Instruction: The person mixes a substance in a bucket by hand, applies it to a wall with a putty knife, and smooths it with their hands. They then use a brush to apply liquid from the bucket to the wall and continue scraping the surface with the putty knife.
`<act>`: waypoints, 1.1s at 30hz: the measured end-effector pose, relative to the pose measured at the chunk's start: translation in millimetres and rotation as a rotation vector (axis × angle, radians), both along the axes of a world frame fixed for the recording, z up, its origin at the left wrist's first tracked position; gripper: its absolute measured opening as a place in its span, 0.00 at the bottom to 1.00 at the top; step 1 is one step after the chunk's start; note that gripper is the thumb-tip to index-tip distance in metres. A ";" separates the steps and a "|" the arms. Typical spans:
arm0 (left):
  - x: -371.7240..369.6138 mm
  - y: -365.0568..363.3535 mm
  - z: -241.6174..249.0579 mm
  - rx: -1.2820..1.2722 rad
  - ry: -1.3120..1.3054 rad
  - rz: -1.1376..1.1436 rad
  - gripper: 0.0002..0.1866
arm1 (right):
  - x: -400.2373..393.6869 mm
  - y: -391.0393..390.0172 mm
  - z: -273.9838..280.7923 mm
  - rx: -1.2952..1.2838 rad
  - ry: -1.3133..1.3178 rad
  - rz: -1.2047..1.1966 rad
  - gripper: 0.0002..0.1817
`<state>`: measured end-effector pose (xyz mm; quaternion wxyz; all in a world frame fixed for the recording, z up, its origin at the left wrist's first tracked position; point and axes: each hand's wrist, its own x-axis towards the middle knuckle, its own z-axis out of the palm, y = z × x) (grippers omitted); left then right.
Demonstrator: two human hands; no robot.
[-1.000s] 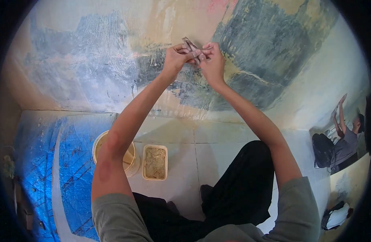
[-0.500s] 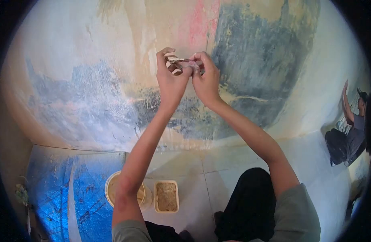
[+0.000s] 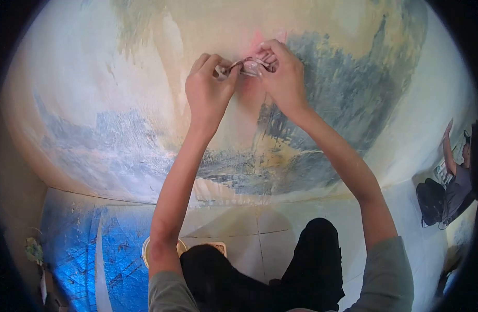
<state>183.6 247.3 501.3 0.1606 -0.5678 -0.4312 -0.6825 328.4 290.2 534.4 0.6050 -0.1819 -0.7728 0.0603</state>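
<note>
Both hands are raised in front of a painted wall [image 3: 161, 99], holding a small crumpled, thin pinkish-white sheet with dark edges [image 3: 248, 65] between them. One end is pinched in the bent fingers of my left hand [image 3: 208, 86]. My right hand [image 3: 287, 75] has its fingers curled around the other end. I cannot tell if the sheet is cloth, plastic or paper. Behind it, a pink patch [image 3: 257, 39] marks the wall, with a dark blue-grey painted area [image 3: 343, 93] to the right.
Below the wall, blue sheeting [image 3: 72, 260] covers the floor at left. A round bucket [image 3: 146, 252] and a rectangular tub [image 3: 221, 245] are partly hidden by my left arm and knee. Another person [image 3: 457, 182] crouches at far right, one hand against the wall.
My hands have moved up the view and farther apart, with the sheet now drawn out between them. My view has shifted, and my left knee now covers part of the tub.
</note>
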 end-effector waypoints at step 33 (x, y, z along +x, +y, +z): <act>9.5 32.3 56.3 0.276 0.231 0.398 0.06 | -19.9 22.7 41.6 0.375 -0.049 -0.514 0.05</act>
